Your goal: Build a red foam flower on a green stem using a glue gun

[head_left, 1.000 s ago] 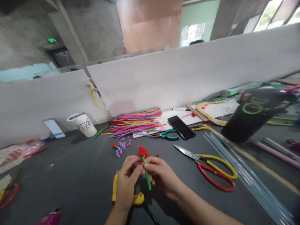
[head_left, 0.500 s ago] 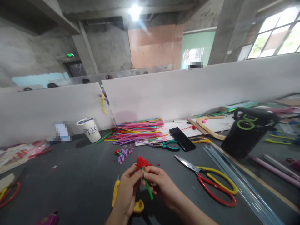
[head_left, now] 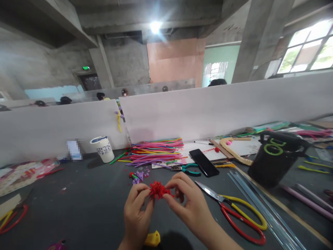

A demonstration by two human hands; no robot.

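Note:
A small red pipe-cleaner flower [head_left: 157, 189] is held up between both hands above the dark table [head_left: 85, 208]. My left hand [head_left: 136, 215] pinches it from the left with thumb and fingers closed. From the right, my right hand [head_left: 189, 205] pinches the same flower head with its fingertips. The green stem is hidden behind the hands. A yellow tool [head_left: 152, 239] lies on the table just below my left wrist.
Red-and-yellow scissors [head_left: 234, 215] lie right of my hands, beside clear strips [head_left: 262, 205]. Behind are teal pliers [head_left: 188, 169], a black phone [head_left: 203, 162], a pipe-cleaner pile [head_left: 156, 151], purple bits [head_left: 139, 174], a white cup [head_left: 102, 148] and a black container [head_left: 277, 159]. White partitions [head_left: 208, 107] close the back.
The view tilted upward. Both hands rose and turned the flower, so the red head now faces me and the green stem no longer shows.

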